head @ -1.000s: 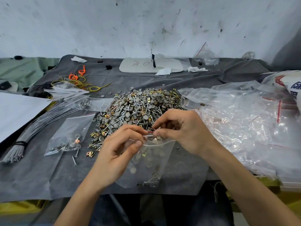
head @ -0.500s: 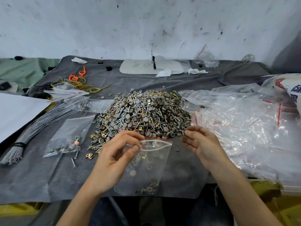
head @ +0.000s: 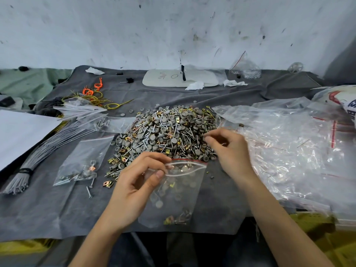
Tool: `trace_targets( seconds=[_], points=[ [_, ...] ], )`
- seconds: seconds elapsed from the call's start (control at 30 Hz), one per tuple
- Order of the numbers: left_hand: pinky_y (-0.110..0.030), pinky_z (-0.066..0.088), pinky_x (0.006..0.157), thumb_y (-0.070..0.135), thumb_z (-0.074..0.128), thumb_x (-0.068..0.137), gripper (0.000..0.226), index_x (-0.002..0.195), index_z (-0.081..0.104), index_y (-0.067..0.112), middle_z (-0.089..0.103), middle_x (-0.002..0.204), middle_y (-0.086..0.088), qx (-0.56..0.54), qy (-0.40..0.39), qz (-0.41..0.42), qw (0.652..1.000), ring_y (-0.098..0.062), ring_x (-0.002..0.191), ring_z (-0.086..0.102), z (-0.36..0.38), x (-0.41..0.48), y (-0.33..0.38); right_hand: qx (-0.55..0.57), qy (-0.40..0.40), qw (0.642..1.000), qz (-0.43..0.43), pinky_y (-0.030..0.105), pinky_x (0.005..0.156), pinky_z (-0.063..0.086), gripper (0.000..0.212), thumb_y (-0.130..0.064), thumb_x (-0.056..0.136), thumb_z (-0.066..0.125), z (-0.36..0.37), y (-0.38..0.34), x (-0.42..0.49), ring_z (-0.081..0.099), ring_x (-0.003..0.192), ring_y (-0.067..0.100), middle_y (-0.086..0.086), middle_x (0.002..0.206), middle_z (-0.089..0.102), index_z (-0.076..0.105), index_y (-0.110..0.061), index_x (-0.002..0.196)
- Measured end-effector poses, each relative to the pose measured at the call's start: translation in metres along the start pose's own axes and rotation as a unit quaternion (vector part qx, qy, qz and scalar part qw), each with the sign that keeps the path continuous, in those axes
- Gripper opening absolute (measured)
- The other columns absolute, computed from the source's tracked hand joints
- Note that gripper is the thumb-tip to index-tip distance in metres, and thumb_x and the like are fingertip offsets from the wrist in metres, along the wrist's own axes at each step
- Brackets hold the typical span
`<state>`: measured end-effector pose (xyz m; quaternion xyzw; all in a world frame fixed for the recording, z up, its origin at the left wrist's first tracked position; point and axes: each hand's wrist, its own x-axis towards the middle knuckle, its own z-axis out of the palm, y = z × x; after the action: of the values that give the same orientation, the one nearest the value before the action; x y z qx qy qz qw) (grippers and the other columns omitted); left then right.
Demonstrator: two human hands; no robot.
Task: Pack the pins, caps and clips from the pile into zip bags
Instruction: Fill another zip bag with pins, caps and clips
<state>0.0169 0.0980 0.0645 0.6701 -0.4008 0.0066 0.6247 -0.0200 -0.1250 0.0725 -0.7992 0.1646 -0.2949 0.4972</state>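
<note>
the left hand [head: 134, 187] pinched the left lip of the zip bag [head: 181, 191], holding its mouth agape just in front of the pile [head: 165, 132]; the right hand [head: 231, 151] hovered apart from it over the pile's right edge, fingers curled down, though whether they held a piece could not be told; the bag lay part filled on the grey cloth [head: 48, 209]; if the pinch slackened, the mouth would likely sag shut and dropped pieces would scatter; sharp tips might also snag the thin film.
</note>
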Motion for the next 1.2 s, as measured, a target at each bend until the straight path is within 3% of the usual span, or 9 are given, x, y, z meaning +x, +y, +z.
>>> trace_targets(
  seconds=[0.1,0.2,0.33,0.57,0.63,0.73,0.87,1.0,1.2],
  points=[
    [-0.027,0.049,0.088,0.026,0.056,0.090,0.012,0.086,0.066,0.022,0.067,0.108,0.007,0.005,-0.002,0.003,1.000,-0.020,0.104,0.064,0.001,0.000,0.001,-0.120,-0.055,0.991,0.031,0.025,0.080,0.051,0.018,-0.005,0.089,0.063,0.023,0.030,0.020,0.062,0.080,0.008,-0.002,0.095,0.069,0.072,-0.019,0.098],
    [-0.027,0.048,0.088,0.026,0.056,0.090,0.013,0.086,0.066,0.018,0.067,0.107,0.006,0.005,-0.005,0.000,1.000,-0.020,0.104,0.063,0.002,-0.001,0.003,-0.207,-0.115,0.971,-0.038,0.034,0.088,0.049,0.026,-0.006,0.090,0.061,0.041,0.051,0.031,0.058,0.092,0.018,0.003,0.108,0.061,0.068,-0.016,0.113],
    [-0.028,0.048,0.088,0.025,0.056,0.090,0.013,0.086,0.066,0.017,0.067,0.106,0.006,0.005,-0.002,0.001,1.000,-0.019,0.103,0.063,0.000,-0.001,0.003,-0.286,-0.122,0.946,-0.095,0.036,0.078,0.049,0.024,-0.008,0.089,0.062,0.053,0.064,0.041,0.054,0.092,0.022,0.004,0.106,0.051,0.067,-0.017,0.110],
    [-0.025,0.048,0.086,0.025,0.056,0.090,0.012,0.086,0.066,0.021,0.067,0.106,0.006,0.007,-0.003,0.005,1.000,-0.018,0.102,0.063,0.000,-0.001,0.003,-0.346,-0.089,0.918,-0.175,0.037,0.071,0.052,0.015,-0.022,0.089,0.064,0.054,0.071,0.040,0.053,0.096,0.021,0.005,0.103,0.055,0.069,-0.012,0.099],
    [-0.025,0.048,0.086,0.026,0.056,0.090,0.012,0.085,0.066,0.021,0.067,0.106,0.006,0.005,-0.004,0.002,1.000,-0.019,0.102,0.063,0.000,-0.001,0.003,-0.319,-0.070,0.929,-0.174,0.037,0.073,0.053,0.014,-0.021,0.089,0.064,0.052,0.070,0.039,0.054,0.093,0.020,0.005,0.100,0.057,0.070,-0.009,0.095],
    [-0.024,0.048,0.085,0.027,0.056,0.089,0.012,0.085,0.067,0.023,0.067,0.106,0.006,0.003,-0.003,-0.004,1.000,-0.018,0.101,0.063,-0.001,-0.001,0.003,-0.171,-0.039,0.980,-0.091,0.036,0.081,0.051,0.011,-0.016,0.088,0.065,0.045,0.058,0.037,0.056,0.090,0.017,-0.001,0.098,0.058,0.070,-0.008,0.095],
    [-0.022,0.049,0.083,0.028,0.056,0.089,0.012,0.086,0.068,0.025,0.067,0.106,0.006,-0.002,0.003,-0.009,1.000,-0.017,0.101,0.063,-0.003,-0.002,0.003,-0.009,-0.060,0.998,-0.001,0.021,0.075,0.051,0.008,-0.013,0.083,0.072,0.024,0.023,0.032,0.061,0.081,0.013,-0.004,0.085,0.066,0.070,-0.021,0.083],
    [-0.024,0.051,0.079,0.027,0.056,0.089,0.012,0.086,0.067,0.024,0.067,0.107,0.006,0.002,-0.004,-0.005,1.000,-0.018,0.099,0.064,-0.004,-0.001,0.003,0.091,-0.125,0.987,-0.044,0.019,0.070,0.051,0.016,-0.011,0.080,0.074,-0.004,-0.021,0.010,0.061,0.072,0.006,-0.008,0.076,0.068,0.071,-0.026,0.079],
    [-0.020,0.046,0.088,0.024,0.055,0.090,0.011,0.087,0.066,0.026,0.067,0.107,0.004,0.003,-0.010,0.017,1.000,-0.016,0.103,0.064,0.002,0.003,0.004,0.064,-0.225,0.962,-0.138,0.026,0.073,0.052,0.020,-0.005,0.080,0.073,-0.018,-0.055,-0.014,0.062,0.079,0.014,-0.004,0.083,0.065,0.069,-0.024,0.081]
  ],
)
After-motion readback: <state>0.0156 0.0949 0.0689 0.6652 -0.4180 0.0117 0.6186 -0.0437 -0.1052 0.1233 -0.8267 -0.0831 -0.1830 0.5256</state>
